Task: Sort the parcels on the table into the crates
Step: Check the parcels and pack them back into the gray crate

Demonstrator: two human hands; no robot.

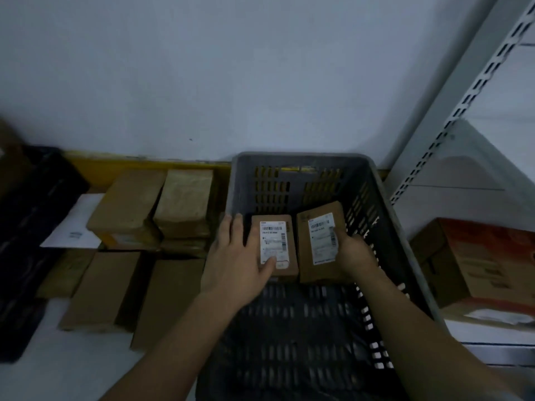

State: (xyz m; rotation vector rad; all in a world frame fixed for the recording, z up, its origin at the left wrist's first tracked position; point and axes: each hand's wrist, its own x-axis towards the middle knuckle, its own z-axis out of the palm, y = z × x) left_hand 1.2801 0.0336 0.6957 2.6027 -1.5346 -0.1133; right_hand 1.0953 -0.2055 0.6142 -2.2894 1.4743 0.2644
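A grey slotted crate [301, 160] stands in the middle, and both my hands reach into it. My left hand [234, 256] grips a small brown parcel [275, 244] with a white barcode label, thumb on the label. Beside it, my right hand [353, 250] holds a second labelled brown parcel [318, 241], slightly tilted. Both parcels are at the crate's far end, close together. Whether they rest on the crate floor I cannot tell. Several brown parcels [127, 206] lie stacked on the table to the left of the crate.
A black crate [31, 204] sits at the far left edge. A white envelope [75, 224] lies between it and the parcels. At the right, an orange and brown carton [474, 261] sits on a white metal shelf rack [474, 91]. A wall closes the back.
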